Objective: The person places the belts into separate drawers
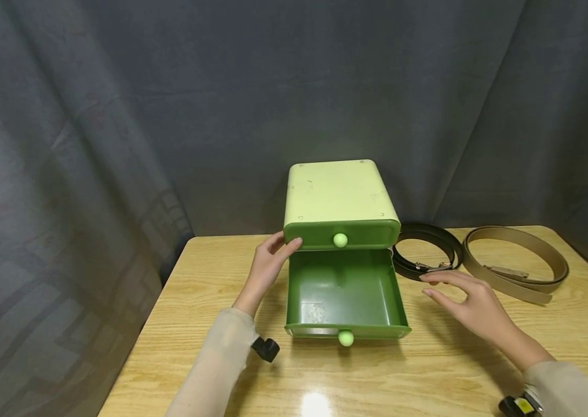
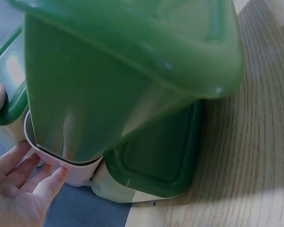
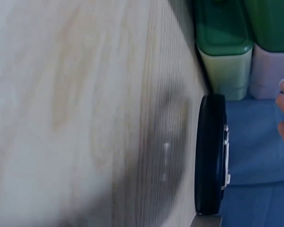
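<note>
One wooden table (image 1: 184,295), light grain, bearing all the following.

Two pale sleeves (image 1: 221,359), nearest, a small black device at each wrist.

One middle drawer (image 1: 348,295), green, pulled out towards the person; round pale-green knob (image 1: 346,338) at the front; inside bare but for a light patch.

One right hand (image 1: 473,307), right of that drawer, unclosed: fingers loosely bent, thumb and forefinger parted, near the black belt.

One left hand (image 1: 267,263), fingers extended, not clenched: thumb on the front of the top drawer (image 1: 314,234), fingertips against the housing's side.

One drawer cabinet (image 1: 343,188), upright, three tiers, top and bottom cream, middle pinkish; top drawer closed, with knob; bottom drawer (image 2: 154,149) closed beneath the middle one.

One black belt (image 1: 429,230), coiled, metal buckle, just right of the cabinet.

One tan belt (image 1: 512,288), coiled, one end lying loose, beside the black belt.

One dark grey curtain (image 1: 325,87), hanging behind the table.
</note>
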A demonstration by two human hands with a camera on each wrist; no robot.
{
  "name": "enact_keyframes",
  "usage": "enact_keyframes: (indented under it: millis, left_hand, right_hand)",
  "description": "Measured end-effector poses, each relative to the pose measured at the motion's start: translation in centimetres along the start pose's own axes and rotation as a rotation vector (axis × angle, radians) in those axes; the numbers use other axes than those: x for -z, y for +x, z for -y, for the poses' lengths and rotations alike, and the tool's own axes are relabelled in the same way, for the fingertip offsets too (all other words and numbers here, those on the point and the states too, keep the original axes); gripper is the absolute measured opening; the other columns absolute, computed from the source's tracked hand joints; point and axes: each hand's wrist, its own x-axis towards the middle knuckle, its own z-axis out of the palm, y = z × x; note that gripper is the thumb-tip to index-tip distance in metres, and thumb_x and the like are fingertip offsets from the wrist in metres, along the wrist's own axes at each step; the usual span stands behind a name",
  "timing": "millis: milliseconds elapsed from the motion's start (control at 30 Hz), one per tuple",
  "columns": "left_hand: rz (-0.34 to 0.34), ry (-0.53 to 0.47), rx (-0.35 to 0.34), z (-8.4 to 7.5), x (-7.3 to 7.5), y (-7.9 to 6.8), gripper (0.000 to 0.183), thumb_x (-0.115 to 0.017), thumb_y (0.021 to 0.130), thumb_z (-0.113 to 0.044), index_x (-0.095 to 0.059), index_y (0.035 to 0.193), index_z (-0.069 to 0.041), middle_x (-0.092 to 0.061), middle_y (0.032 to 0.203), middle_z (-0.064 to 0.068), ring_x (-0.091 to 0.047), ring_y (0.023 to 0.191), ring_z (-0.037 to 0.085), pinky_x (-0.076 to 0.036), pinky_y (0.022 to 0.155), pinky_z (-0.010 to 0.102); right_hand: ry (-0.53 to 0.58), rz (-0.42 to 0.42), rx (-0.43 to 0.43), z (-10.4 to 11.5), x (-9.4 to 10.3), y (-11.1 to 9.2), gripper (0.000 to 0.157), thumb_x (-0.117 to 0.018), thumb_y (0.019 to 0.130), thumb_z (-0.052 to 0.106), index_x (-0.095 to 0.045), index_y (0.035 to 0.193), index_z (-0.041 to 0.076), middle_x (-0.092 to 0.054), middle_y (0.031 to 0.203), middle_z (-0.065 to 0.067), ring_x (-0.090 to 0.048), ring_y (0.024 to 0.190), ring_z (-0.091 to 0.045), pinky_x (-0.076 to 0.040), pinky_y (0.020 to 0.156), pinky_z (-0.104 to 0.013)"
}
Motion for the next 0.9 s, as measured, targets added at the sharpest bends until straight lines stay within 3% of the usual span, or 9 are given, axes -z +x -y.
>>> enact_keyframes:
  millis: [133, 233, 533, 667, 800, 900]
  left_hand:
    - [0.002, -0.001, 0.006, 0.1, 0.0, 0.1, 0.05, -0.068, 0.096, -0.025, -0.057, 0.137, 0.0, -0.053, 0.142, 0.017, -0.047, 0.134, 0.029, -0.039, 0.11, 0.043]
    - [0.001, 0.003, 0.005, 0.0, 0.0, 0.1, 0.05, -0.068, 0.096, -0.025, -0.057, 0.137, 0.0, -0.053, 0.142, 0.017, -0.047, 0.134, 0.029, -0.04, 0.11, 0.043]
    - [0.006, 0.011, 0.001, -0.1, 0.0, 0.1, 0.05, -0.068, 0.096, -0.026, -0.056, 0.137, 0.0, -0.053, 0.142, 0.017, -0.047, 0.133, 0.03, -0.04, 0.109, 0.043]
    - [0.001, 0.019, -0.005, -0.3, 0.0, 0.0, 0.051, -0.067, 0.096, -0.025, -0.055, 0.138, 0.001, -0.053, 0.142, 0.018, -0.047, 0.134, 0.031, -0.039, 0.11, 0.044]
    - [0.002, 0.027, -0.006, -0.3, 0.0, 0.0, 0.05, -0.066, 0.097, -0.025, -0.055, 0.138, 0.002, -0.052, 0.142, 0.019, -0.047, 0.134, 0.031, -0.039, 0.11, 0.045]
    - [0.003, 0.03, -0.005, 0.1, 0.1, 0.3, 0.05, -0.066, 0.097, -0.024, -0.055, 0.138, 0.001, -0.052, 0.142, 0.018, -0.047, 0.134, 0.031, -0.039, 0.11, 0.044]
  right_hand:
    - [-0.021, 0.02, -0.03, -0.9, -0.1, 0.3, 0.048, -0.085, 0.061, -0.011, -0.076, 0.104, 0.01, -0.074, 0.102, -0.009, -0.054, 0.112, 0.009, -0.036, 0.102, -0.01]
    - [-0.019, 0.04, -0.057, -1.5, -0.2, 0.5, 0.046, -0.084, 0.063, -0.012, -0.076, 0.104, 0.007, -0.073, 0.103, -0.012, -0.053, 0.11, 0.011, -0.037, 0.096, -0.006]
    - [-0.03, 0.08, -0.145, -3.8, -0.8, 0.8, 0.036, -0.084, 0.072, -0.004, -0.076, 0.105, 0.007, -0.073, 0.104, -0.007, -0.055, 0.103, 0.006, -0.034, 0.093, -0.005]
    - [-0.032, 0.107, -0.204, -4.7, -1.0, 0.9, 0.03, -0.083, 0.078, 0.005, -0.076, 0.106, 0.008, -0.073, 0.105, -0.007, -0.054, 0.103, 0.008, -0.028, 0.102, -0.009]
    - [-0.015, 0.127, -0.232, -5.5, -1.1, 0.9, 0.028, -0.082, 0.08, 0.006, -0.075, 0.107, 0.008, -0.073, 0.106, -0.009, -0.053, 0.106, 0.01, -0.022, 0.115, -0.021]
    - [-0.033, 0.146, -0.241, -6.0, -1.3, 0.9, 0.029, -0.082, 0.081, 0.007, -0.075, 0.109, 0.008, -0.073, 0.106, -0.009, -0.058, 0.102, 0.001, -0.03, 0.11, -0.019]
